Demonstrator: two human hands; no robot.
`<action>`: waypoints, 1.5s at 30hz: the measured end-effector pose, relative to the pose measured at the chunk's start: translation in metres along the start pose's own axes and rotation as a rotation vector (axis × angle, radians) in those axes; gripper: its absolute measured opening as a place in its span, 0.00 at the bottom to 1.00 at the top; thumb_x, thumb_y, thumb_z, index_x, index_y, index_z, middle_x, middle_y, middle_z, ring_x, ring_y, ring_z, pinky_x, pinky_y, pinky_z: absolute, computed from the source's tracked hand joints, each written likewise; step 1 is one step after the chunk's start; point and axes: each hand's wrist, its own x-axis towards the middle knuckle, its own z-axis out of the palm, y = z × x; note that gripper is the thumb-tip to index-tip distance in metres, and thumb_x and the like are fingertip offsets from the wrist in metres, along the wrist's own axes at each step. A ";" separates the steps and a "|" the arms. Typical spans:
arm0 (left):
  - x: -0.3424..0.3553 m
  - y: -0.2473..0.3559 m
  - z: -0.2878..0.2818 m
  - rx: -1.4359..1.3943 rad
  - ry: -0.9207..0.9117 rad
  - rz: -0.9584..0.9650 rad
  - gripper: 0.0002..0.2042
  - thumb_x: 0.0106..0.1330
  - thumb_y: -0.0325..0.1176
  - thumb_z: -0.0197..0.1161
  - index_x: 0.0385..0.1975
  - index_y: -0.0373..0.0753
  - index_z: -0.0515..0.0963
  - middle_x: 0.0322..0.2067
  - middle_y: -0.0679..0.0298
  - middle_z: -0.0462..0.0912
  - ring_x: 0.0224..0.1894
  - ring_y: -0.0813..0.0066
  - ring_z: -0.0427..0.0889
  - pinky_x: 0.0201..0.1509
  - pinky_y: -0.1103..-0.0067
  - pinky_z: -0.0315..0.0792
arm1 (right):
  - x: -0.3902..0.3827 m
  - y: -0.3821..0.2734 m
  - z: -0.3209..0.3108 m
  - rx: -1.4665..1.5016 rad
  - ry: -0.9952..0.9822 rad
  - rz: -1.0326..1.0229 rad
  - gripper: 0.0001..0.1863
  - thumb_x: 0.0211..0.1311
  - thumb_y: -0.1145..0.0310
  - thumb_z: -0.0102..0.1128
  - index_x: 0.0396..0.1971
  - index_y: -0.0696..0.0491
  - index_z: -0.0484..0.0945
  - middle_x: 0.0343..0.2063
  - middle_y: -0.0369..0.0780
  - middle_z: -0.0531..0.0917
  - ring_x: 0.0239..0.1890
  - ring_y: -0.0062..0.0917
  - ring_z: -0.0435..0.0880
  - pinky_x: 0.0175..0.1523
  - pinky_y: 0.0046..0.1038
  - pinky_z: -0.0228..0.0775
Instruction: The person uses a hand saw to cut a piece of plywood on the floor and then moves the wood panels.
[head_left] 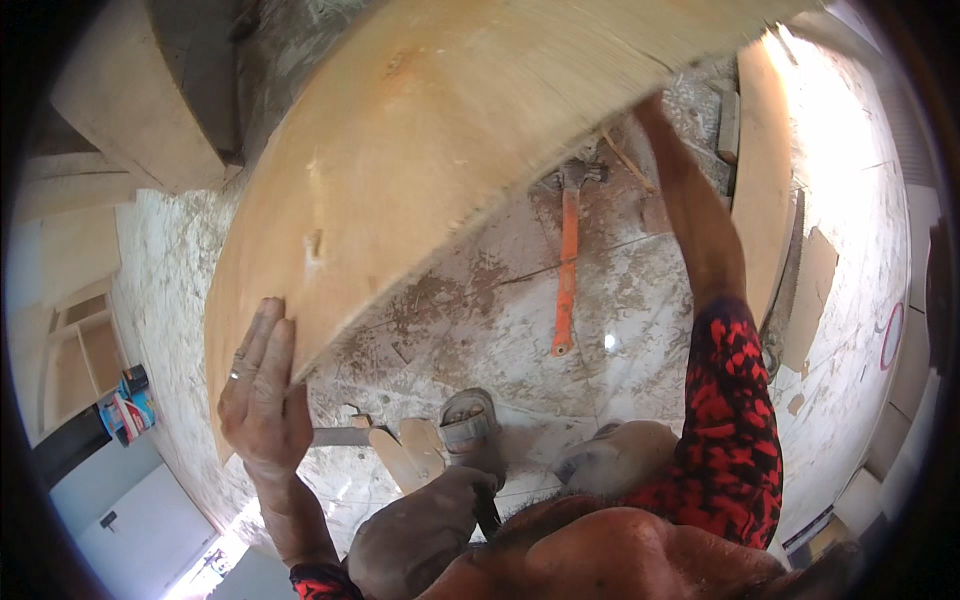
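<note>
A large, pale wooden board (400,150) with one curved edge and one straight, rough edge slants up over the floor. My left hand (265,395), with a ring on one finger, lies along its near left end. The fingers press together on the board's face, and the thumb is by the straight edge. My right hand (648,108) reaches the far part of that edge, its fingers hidden behind the wood. Both hands hold the board. Below it, a hammer (567,260) with an orange handle lies on the floor, touched by neither hand.
The floor (480,300) is dusty and stained. A long wooden strip (765,170) and a saw-like blade (788,270) lie at the right. Wood offcuts (410,450) sit beside my sandalled foot (468,420). Curved wooden pieces (140,110) stand at the far left.
</note>
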 end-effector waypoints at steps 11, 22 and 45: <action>0.003 -0.004 -0.007 -0.013 0.013 -0.066 0.28 0.41 0.08 0.53 0.47 0.29 0.77 0.47 0.45 0.79 0.53 0.53 0.78 0.57 0.68 0.72 | 0.024 -0.079 0.022 0.175 0.172 -0.045 0.32 0.53 0.53 0.64 0.55 0.56 0.71 0.48 0.49 0.77 0.53 0.39 0.75 0.58 0.36 0.65; -0.004 -0.016 -0.024 -0.016 0.021 0.030 0.28 0.39 0.11 0.56 0.47 0.28 0.77 0.46 0.46 0.80 0.51 0.53 0.80 0.55 0.69 0.73 | 0.089 -0.061 0.054 -0.112 -0.334 -0.012 0.41 0.46 0.41 0.62 0.56 0.56 0.71 0.51 0.49 0.76 0.55 0.40 0.74 0.59 0.37 0.64; -0.021 -0.032 -0.058 0.021 0.055 0.081 0.28 0.38 0.10 0.56 0.47 0.28 0.77 0.42 0.49 0.82 0.47 0.54 0.82 0.50 0.71 0.76 | -0.071 -0.077 -0.011 0.020 -0.379 0.186 0.47 0.49 0.30 0.54 0.46 0.66 0.72 0.41 0.57 0.80 0.46 0.49 0.79 0.51 0.40 0.70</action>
